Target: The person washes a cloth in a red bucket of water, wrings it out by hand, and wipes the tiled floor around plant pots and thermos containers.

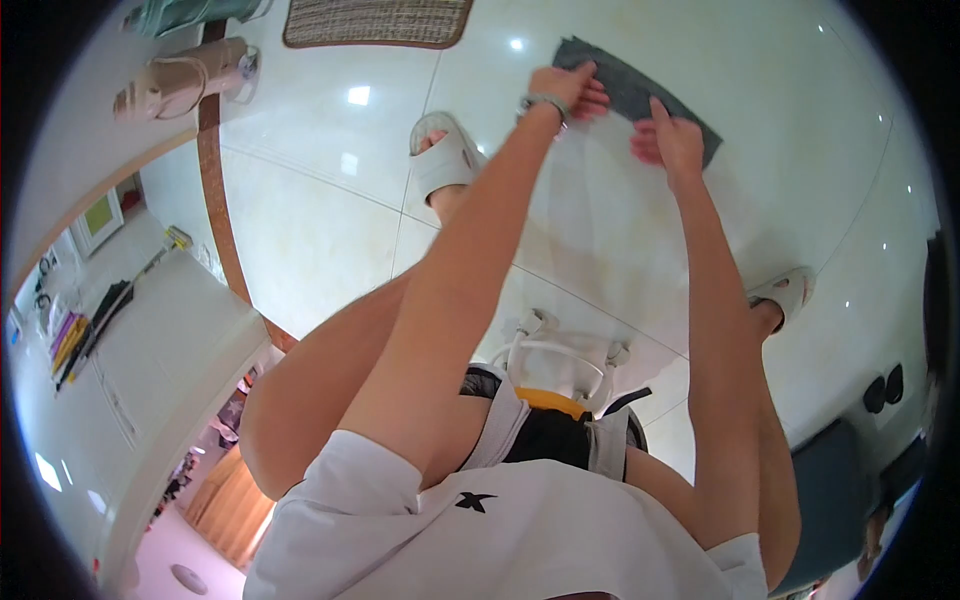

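Both hands reach out in front of me and hold a dark grey piece of cloth (632, 90) in a long, flat strip above the pale tiled floor. My left hand (577, 92), with a bracelet on its wrist, grips the near edge towards the cloth's left end. Its thumb lies on top and the fingers curl beneath. Further right, my right hand (672, 145) pinches the same edge, thumb up on the grey surface. The cloth slants down to the right, and both of its ends stick out past my hands.
A woven mat (378, 22) lies at the far left on the glossy floor (310, 190). White wheeled legs (560, 350) show beneath me, between my feet in pale slippers (440, 160). Pink and green rolled items (180, 80) stand by the wall at left, near a doorway.
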Action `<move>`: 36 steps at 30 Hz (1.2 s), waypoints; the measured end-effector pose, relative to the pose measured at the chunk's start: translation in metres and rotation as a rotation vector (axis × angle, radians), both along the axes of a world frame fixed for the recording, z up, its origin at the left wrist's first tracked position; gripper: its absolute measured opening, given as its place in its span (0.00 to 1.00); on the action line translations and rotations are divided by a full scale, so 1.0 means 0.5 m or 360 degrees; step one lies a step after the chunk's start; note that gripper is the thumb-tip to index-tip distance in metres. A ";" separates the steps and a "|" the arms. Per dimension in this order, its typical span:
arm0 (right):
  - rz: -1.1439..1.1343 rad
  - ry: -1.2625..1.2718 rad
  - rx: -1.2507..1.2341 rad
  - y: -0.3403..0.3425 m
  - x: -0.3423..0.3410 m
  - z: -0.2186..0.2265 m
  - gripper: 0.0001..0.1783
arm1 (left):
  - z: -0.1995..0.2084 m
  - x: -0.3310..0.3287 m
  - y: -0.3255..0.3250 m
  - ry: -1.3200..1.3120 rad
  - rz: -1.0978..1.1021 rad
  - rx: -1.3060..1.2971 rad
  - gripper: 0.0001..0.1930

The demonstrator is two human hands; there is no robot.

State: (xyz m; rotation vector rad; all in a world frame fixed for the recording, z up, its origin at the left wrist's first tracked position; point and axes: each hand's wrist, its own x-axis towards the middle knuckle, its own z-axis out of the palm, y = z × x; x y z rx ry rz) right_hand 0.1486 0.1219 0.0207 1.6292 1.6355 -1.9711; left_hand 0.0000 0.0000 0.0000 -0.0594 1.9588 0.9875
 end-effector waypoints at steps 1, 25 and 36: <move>-0.0046 -0.0129 -0.0113 0.015 -0.002 0.012 0.29 | 0.021 0.000 0.022 -0.0441 0.0177 0.0230 0.23; 0.0393 -0.0144 -0.0303 0.024 0.095 -0.004 0.38 | 0.010 0.064 -0.006 -0.0008 -0.0380 -0.0186 0.28; 0.1355 -0.0540 -0.0423 -0.098 0.239 0.036 0.38 | 0.041 0.225 -0.124 -0.0100 -0.1164 -0.0657 0.34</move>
